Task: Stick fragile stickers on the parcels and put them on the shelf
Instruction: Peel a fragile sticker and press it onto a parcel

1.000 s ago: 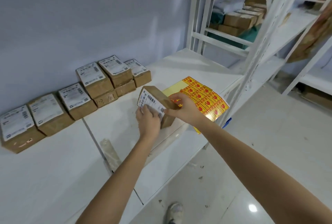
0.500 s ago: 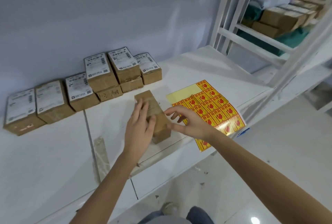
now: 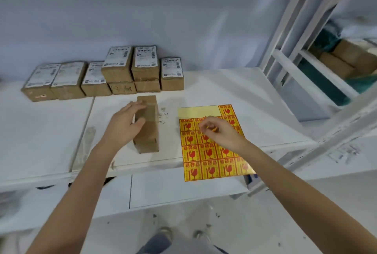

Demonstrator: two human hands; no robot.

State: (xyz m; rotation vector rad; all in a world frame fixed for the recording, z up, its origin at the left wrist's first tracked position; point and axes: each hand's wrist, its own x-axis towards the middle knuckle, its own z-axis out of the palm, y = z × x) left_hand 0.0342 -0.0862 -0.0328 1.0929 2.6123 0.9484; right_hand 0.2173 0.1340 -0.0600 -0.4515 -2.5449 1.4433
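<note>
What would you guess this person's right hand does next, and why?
Probably it peels one sticker free. The right hand is pinching at the sticker sheet, a corner seemingly lifted, while the left hand steadies the parcel, whose plain brown face shows no fragile sticker.

Soft even light, faint shadows, slight motion blur, wide-angle edge warping.
</note>
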